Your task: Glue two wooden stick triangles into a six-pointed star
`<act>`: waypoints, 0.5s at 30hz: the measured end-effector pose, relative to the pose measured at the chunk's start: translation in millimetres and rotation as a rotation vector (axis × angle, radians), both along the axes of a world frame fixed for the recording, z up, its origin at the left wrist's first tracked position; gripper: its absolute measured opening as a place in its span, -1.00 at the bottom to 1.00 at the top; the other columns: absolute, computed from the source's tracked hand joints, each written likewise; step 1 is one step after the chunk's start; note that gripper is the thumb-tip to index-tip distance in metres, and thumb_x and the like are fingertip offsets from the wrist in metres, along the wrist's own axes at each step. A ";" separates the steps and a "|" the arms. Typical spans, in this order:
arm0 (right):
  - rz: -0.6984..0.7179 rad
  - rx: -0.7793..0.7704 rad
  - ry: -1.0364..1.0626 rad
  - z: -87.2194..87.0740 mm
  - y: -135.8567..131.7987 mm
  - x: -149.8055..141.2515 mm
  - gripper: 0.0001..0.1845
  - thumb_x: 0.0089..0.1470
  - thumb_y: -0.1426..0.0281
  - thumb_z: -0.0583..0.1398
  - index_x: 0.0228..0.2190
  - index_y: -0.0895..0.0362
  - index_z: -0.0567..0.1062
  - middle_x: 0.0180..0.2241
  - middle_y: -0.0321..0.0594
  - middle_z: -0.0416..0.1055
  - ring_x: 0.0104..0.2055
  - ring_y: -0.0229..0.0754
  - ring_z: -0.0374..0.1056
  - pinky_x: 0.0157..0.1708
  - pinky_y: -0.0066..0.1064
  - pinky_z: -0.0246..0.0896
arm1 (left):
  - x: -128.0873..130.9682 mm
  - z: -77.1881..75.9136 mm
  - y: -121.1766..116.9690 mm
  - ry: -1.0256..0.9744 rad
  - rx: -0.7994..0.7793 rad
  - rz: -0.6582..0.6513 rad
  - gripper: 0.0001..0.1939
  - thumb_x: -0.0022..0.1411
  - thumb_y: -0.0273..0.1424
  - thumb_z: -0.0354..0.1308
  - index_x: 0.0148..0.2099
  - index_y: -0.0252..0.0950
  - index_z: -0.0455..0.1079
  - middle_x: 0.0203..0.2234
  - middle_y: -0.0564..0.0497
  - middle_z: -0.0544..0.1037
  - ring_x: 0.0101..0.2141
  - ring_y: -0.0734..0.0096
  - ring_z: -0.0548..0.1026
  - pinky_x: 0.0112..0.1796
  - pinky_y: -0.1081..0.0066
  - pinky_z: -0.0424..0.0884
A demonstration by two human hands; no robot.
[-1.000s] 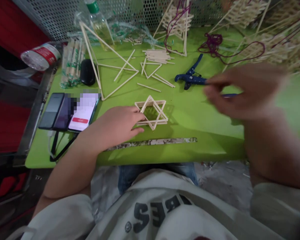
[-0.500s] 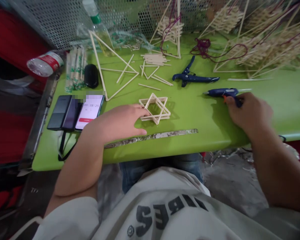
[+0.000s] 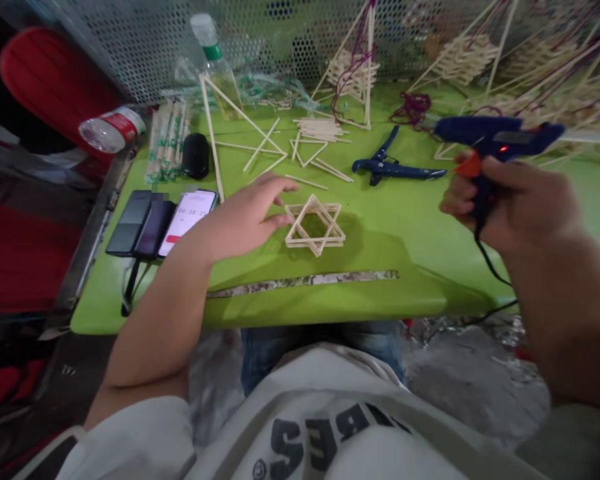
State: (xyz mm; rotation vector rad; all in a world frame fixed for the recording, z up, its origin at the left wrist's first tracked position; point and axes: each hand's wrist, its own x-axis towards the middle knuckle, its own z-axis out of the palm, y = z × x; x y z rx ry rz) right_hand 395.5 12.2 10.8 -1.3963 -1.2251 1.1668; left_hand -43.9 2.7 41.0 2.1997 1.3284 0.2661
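My right hand (image 3: 520, 200) grips a blue hot glue gun (image 3: 500, 137) by its handle, raised above the table. The gun's nozzle points left, its orange trigger shows under my fingers and a red light glows on its side. A six-pointed star frame (image 3: 316, 230) of thin wooden sticks lies on the table. Just left of it is my left hand (image 3: 250, 220), palm down with fingers apart; the fingertips are close to the star's left side, and I cannot tell whether they touch it. A narrow patterned strip (image 3: 305, 281) lies in front of the star.
Blue cutters (image 3: 400, 168), a stack of sticks (image 3: 320, 129) and a stick triangle (image 3: 213, 133) lie behind the star. Phones (image 3: 187, 217), a black case (image 3: 196, 155) and bottles (image 3: 113, 130) are at left. Stick structures with purple string (image 3: 413, 110) stand at the back right. A cord hangs from the gun.
My right hand has picked the glue gun up off the table and raised it. My left hand has drawn slightly back to the left from the star. The view has shifted slightly.
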 end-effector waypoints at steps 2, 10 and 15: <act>0.117 -0.084 -0.004 2.8 17.6 -22.6 -0.68 0.27 0.09 0.45 -0.30 0.04 0.58 -0.50 -0.36 0.13 -0.45 -0.23 -0.02 -0.42 -0.15 -0.09 | -0.3 -0.4 4.7 -0.021 0.008 0.074 -0.48 0.67 -0.36 0.12 0.55 -0.15 0.53 0.47 -0.24 0.61 0.28 0.04 0.70 0.24 0.07 0.66; 0.252 0.166 0.174 -23.3 22.2 -78.2 -0.64 0.29 0.13 0.64 -0.22 0.11 0.72 -0.34 -0.26 0.51 -0.47 -0.32 0.16 -0.50 -0.29 0.11 | 20.0 -26.2 12.9 -0.046 -0.097 0.272 -0.60 0.66 -0.18 0.25 0.32 -0.22 0.72 0.20 -0.19 0.83 0.02 0.04 0.76 0.01 0.11 0.66; 0.353 0.018 -0.042 -48.1 -1.6 -65.6 -0.57 0.36 -0.02 0.57 -0.12 0.09 0.80 -0.56 -0.35 0.40 -0.54 -0.21 0.29 -0.54 -0.28 0.17 | 30.6 -38.3 9.4 -0.090 -0.134 0.290 -0.67 0.66 -0.14 0.25 0.09 -0.17 0.78 -0.01 -0.10 0.88 -0.09 0.10 0.77 -0.07 0.17 0.63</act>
